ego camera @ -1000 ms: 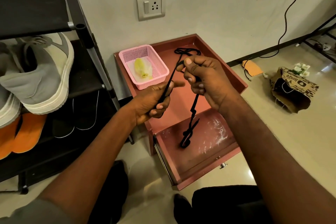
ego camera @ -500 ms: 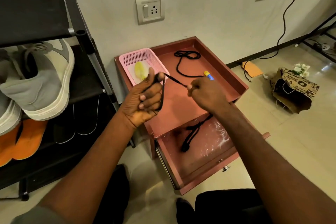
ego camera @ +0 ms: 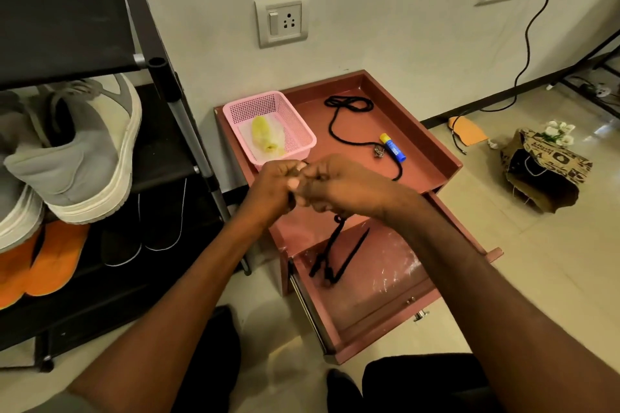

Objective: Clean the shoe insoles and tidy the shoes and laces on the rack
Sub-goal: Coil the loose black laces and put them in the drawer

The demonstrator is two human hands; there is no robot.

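Observation:
My left hand (ego camera: 273,189) and my right hand (ego camera: 339,184) meet above the small reddish cabinet (ego camera: 432,157), both pinching a black shoelace (ego camera: 330,251) whose loose ends hang down into the open drawer (ego camera: 375,308). A second black lace (ego camera: 347,111) lies coiled on the cabinet top. On the black shoe rack (ego camera: 67,13) at the left a grey sneaker (ego camera: 84,151) stands on the middle shelf. Below it lie orange insoles (ego camera: 50,258) and black insoles (ego camera: 161,221).
A pink basket (ego camera: 302,131) holding a yellow cloth (ego camera: 263,134) sits on the cabinet top, with a blue and yellow glue stick (ego camera: 392,146) and a small metal piece (ego camera: 378,151) nearby. A brown paper bag (ego camera: 543,168) lies on the floor at right. A black cable (ego camera: 526,43) hangs from the wall socket.
My hands have come together from being apart, drawing the lace between them into a short bunch. The hanging ends have shifted in the drawer.

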